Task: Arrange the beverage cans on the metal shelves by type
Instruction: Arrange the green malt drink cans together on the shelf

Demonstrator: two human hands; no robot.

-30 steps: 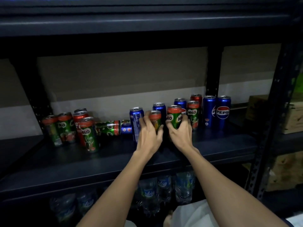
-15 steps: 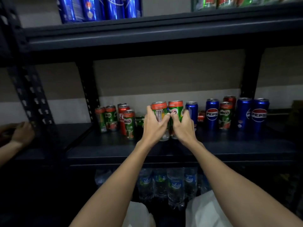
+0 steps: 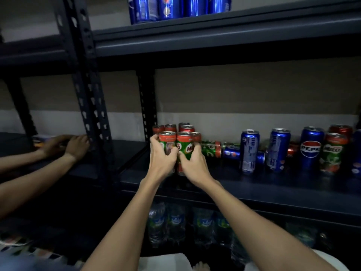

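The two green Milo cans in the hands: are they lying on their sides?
No, the left hand and the right hand each grip a green Milo can standing upright, tops up, beside the can group.

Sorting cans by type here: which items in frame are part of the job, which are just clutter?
In the job:
left hand and right hand, each with a grip on a Milo can
Milo cluster
upright Pepsi cans
toppled cans

Just there:
water bottles
another person's hands
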